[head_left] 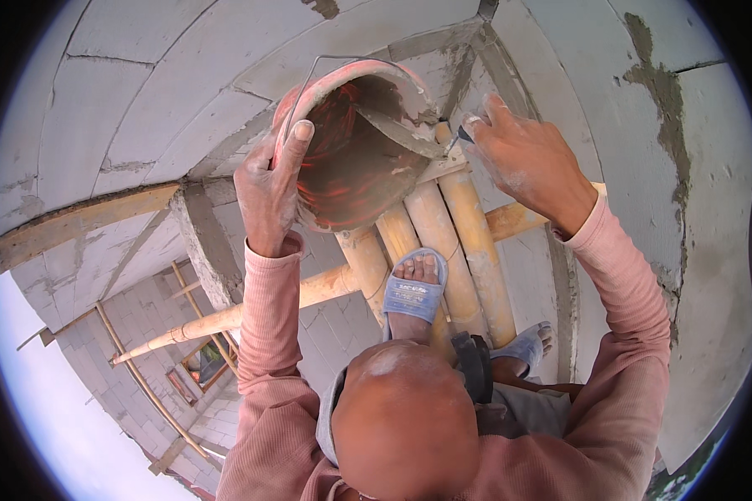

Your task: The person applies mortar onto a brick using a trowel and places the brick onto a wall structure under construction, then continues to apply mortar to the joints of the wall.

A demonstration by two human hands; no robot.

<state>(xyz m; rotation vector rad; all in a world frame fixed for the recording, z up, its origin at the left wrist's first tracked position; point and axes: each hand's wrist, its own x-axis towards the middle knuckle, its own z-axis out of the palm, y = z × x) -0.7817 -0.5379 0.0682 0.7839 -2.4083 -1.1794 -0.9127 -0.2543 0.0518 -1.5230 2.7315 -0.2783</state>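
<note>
A red bucket (282,125) with a wire handle is tipped so its mouth faces me. Wet grey mortar (351,179) coats its inside. My left hand (274,179) grips the bucket's left rim, thumb over the edge and fingers out of sight behind. My right hand (530,159) is closed around the dark handle of a trowel (401,134), to the right of the bucket. The trowel's mortar-smeared blade reaches into the bucket's mouth.
Below are bamboo poles (430,217) laid side by side, with my feet in blue sandals (414,292) on and beside them. A crosswise bamboo pole (309,288) extends left. Grey block walls (627,167) with mortar joints rise around me, and a concrete column (205,242) stands left.
</note>
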